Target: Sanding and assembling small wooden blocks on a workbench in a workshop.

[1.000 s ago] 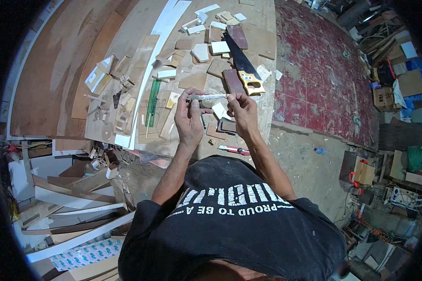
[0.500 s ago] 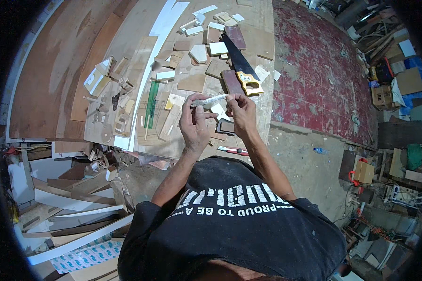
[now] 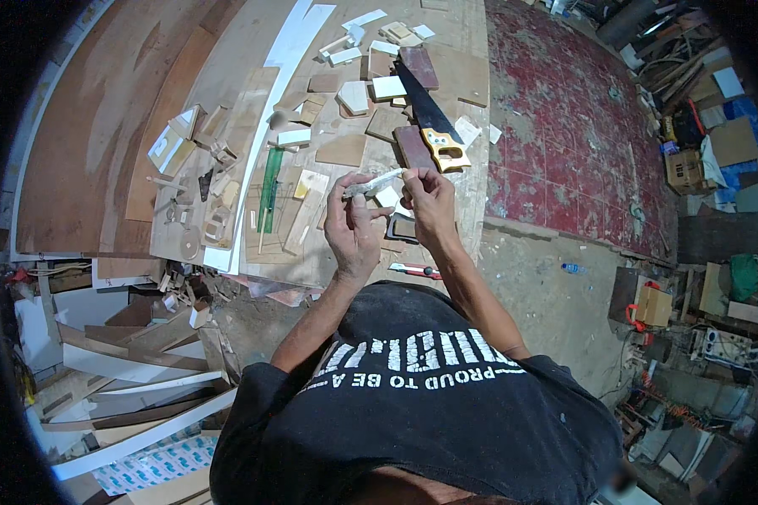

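Over the near part of the workbench I hold a slim, whitish, crumpled-looking strip between both hands. My left hand grips its greyish left end between thumb and fingers. At the other end my right hand pinches the tip, fingers closed. What exactly the strip is, I cannot make out. Beneath my right wrist lies a dark-framed object, partly covered by the hand. A red and white utility knife rests near the bench's front edge. Beyond my right hand is a handsaw with a yellow handle.
Wood and white board offcuts are scattered over the workbench. Left of my hands lies a green ruler-like strip, and small wooden parts sit farther left. Scrap boards pile up at lower left; a blue bottle lies on the floor.
The strip tilts a little more, its right end higher than its left. Both hands keep their hold, nearly in place; the view has shifted slightly.
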{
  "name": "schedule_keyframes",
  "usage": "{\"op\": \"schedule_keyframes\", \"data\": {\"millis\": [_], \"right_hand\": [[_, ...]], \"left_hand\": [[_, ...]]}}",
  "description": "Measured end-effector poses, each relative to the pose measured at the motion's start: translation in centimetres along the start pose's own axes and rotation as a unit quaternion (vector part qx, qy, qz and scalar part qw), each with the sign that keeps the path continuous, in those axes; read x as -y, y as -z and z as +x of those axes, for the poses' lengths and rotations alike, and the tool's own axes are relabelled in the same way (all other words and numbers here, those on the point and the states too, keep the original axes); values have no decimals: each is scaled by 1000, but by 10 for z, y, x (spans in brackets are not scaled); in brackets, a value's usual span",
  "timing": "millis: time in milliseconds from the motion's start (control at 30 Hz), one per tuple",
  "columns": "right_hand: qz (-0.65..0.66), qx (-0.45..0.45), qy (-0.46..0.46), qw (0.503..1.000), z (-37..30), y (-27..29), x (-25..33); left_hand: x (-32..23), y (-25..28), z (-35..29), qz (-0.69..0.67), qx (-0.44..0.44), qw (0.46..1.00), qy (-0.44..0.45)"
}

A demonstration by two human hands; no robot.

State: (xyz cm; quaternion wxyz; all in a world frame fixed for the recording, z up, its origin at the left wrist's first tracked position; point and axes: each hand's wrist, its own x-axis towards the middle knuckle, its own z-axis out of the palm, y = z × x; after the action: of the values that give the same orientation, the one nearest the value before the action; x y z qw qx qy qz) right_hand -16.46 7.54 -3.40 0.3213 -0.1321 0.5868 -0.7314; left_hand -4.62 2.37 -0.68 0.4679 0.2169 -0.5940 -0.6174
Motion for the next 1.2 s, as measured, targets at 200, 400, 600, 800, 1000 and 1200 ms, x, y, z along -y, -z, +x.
{"op": "schedule_keyframes", "data": {"millis": [200, 400, 600, 800, 1000, 1200], "right_hand": [[-13, -16, 2, 1000, 0, 0, -3], [13, 0, -2, 1000, -2, -3, 3], [29, 21, -12, 999, -1, -1, 4], [9, 33, -30, 999, -4, -3, 7], [15, 44, -48, 998, -10, -8, 11], [31, 70, -35, 996, -16, -11, 15]], "left_hand": [[0, -3, -4, 2, 0, 1000, -1], [2, -3, -5, 7, 14, 1000, 0], [1, -2, -4, 14, 15, 1000, -7], [5, 0, -5, 40, 29, 998, -29], [9, 1, -7, 41, 24, 998, -40], [10, 3, -9, 71, 18, 996, -47]]}}
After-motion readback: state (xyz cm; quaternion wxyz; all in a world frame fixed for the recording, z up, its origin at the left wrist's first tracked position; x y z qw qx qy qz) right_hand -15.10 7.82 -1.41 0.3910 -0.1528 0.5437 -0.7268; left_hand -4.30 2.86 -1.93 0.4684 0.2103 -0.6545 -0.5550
